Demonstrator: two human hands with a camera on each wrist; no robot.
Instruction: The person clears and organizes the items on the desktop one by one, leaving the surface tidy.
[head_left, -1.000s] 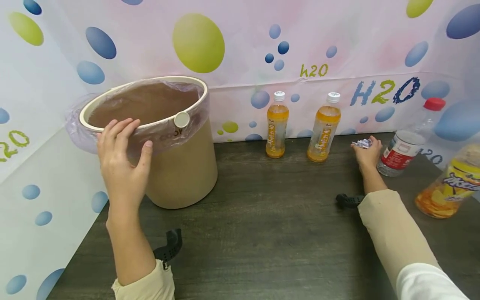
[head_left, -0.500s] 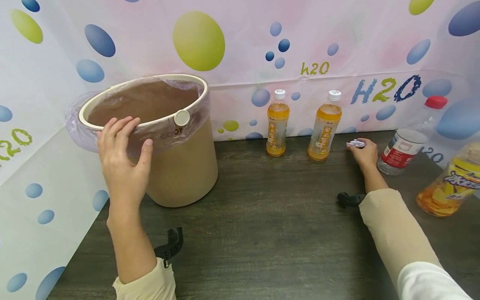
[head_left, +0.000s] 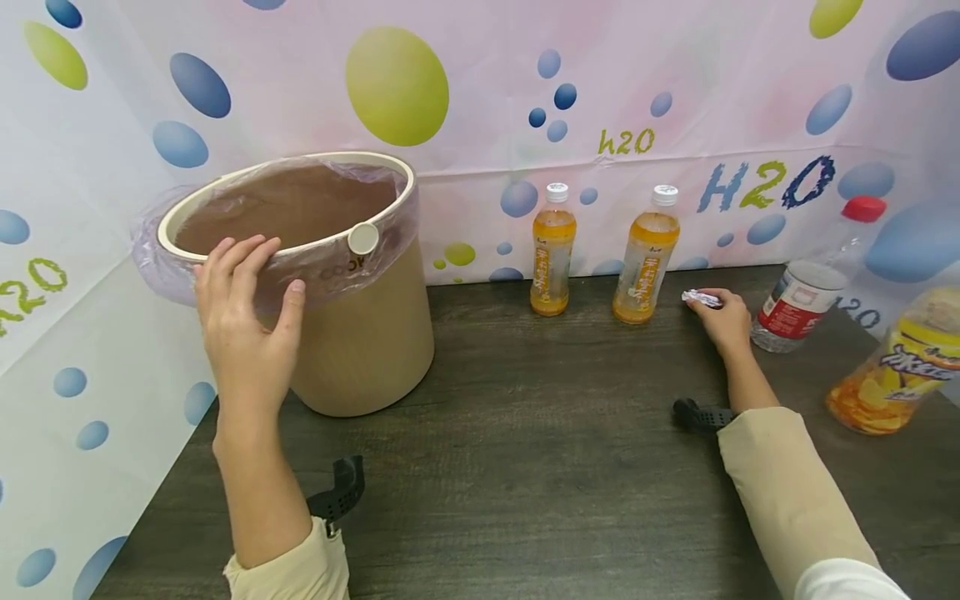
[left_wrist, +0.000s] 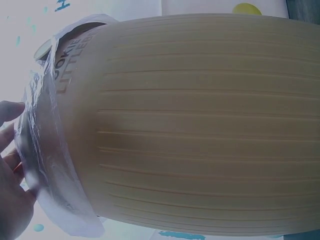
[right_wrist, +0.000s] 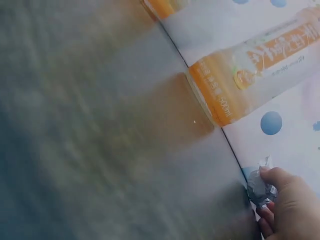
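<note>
My left hand [head_left: 247,325] rests at the front rim of a beige trash bin [head_left: 367,342], its fingers fairly straight over the edge and its thumb spread apart. A thin, translucent purple liner [left_wrist: 45,135] folds outward over that rim. At the right, near the back of the table, my right hand [head_left: 726,323] pinches a small crumpled wad [right_wrist: 259,189] of whitish, shiny material between thumb and fingers; whether it is paper or foil I cannot tell. The wad is just right of an orange-drink bottle [head_left: 647,267].
A second orange-drink bottle [head_left: 553,258] stands farther left against the backdrop. Beside my right hand is a clear bottle [head_left: 806,292] with a red cap. A large yellow-labelled bottle [head_left: 900,367] stands at the far right. The dark wooden tabletop [head_left: 525,467] spreads between the arms.
My right hand has shifted slightly left and toward me with the crumpled wad, away from the red-capped bottle. The left hand stays at the bin's rim.
</note>
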